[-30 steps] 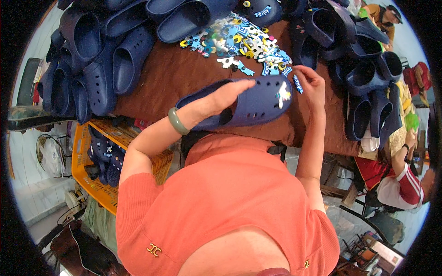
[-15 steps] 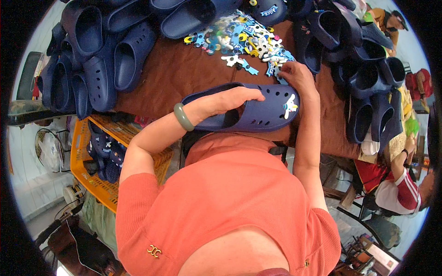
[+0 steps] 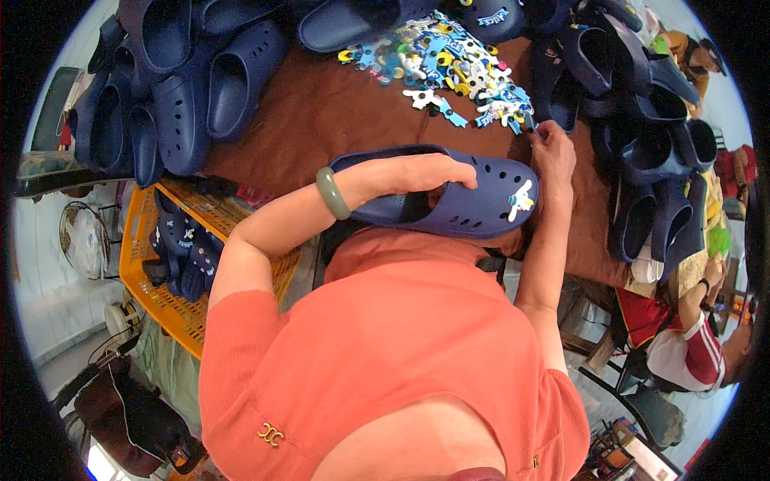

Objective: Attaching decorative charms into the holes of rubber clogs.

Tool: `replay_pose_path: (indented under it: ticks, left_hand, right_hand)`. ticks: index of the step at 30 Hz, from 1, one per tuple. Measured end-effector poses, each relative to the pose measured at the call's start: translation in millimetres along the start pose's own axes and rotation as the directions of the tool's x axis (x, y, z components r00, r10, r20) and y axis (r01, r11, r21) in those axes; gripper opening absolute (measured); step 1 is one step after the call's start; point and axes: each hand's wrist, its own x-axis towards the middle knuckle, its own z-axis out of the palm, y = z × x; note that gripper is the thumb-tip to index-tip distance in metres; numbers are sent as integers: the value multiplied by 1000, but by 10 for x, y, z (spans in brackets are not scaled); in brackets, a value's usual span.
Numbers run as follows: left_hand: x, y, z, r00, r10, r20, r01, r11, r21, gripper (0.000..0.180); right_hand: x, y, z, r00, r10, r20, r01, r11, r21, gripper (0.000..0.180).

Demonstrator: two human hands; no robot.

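Note:
A navy clog (image 3: 473, 216) lies sideways in front of me, its toe to the right. Its holed upper carries one white rabbit-like charm (image 3: 521, 200) near the toe. My left hand (image 3: 421, 172) grips the clog, fingers inside the foot opening and thumb over the upper. Just beyond the toe, my right hand (image 3: 555, 152) pinches a small blue shoe charm (image 3: 530, 124) at the near right edge of a loose charm pile (image 3: 473, 76). Part of that charm is hidden by the fingertips. White, blue and yellow pieces make up the pile.
Navy clogs (image 3: 183, 120) are heaped at the left, and more clogs (image 3: 650, 152) at the right of the brown-covered table (image 3: 297, 104). A yellow crate (image 3: 172, 317) with decorated clogs stands at my left. Another person's arm (image 3: 691, 301) shows at the right.
In the picture, the table, clog and both hands have shifted slightly right. My right fingertips have drawn a little away from the pile, still pinching the blue charm.

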Motion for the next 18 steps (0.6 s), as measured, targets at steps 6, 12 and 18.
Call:
replay_pose_path:
  ticks: [6,12,18]
  left_hand:
    - [42,-71,-2,996,-82,41,82,997,-2,26]
    - [8,-19,3,1000,-12,25,11,1000,15,27]
    - [40,-1,19,1000,20,9,-21,999,46,29]
  right_hand:
    - [287,-81,-41,990,-110,86,49,851,523,24]
    - [462,-796,-125,670,-742,-25,739,663,120,35]
    - [467,-1212,397,155,-978,138,960,182,211,41]
